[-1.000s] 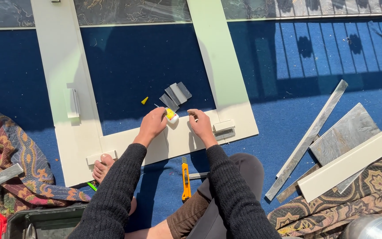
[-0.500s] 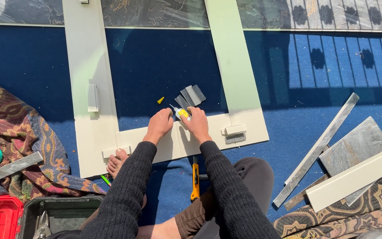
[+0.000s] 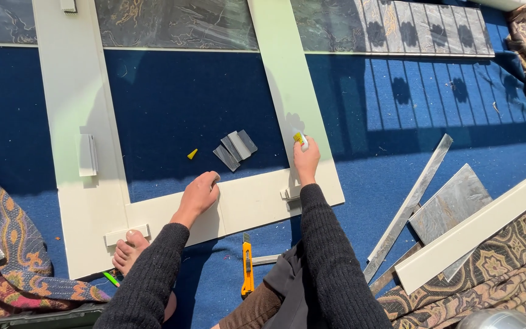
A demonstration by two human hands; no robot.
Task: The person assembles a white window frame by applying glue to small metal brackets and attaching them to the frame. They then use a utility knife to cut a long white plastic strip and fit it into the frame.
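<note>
Blue carpet (image 3: pixel 171 103) floor in strong sun, with a pale green frame (image 3: pixel 77 91) lying flat on it and patterned fabric off at both edges. From the head view, the right hand (image 3: pixel 305 159) is curled tight around a small yellow-tipped tube (image 3: pixel 299 139), probably glue, hard to say, pressing it onto the frame's upright bar just above the bottom rail. The left hand (image 3: pixel 199 194) sits loosely curled on the bottom rail's inner edge, holding nothing. Inside the opening, a few grey strips (image 3: pixel 234 148) lie fanned beside a tiny yellow cap (image 3: pixel 192 154). An orange utility knife (image 3: pixel 247 267) lies near the knees, a bare foot (image 3: pixel 128 251) touches the rail, and loose metal strips (image 3: pixel 408 207) sit off right.
</note>
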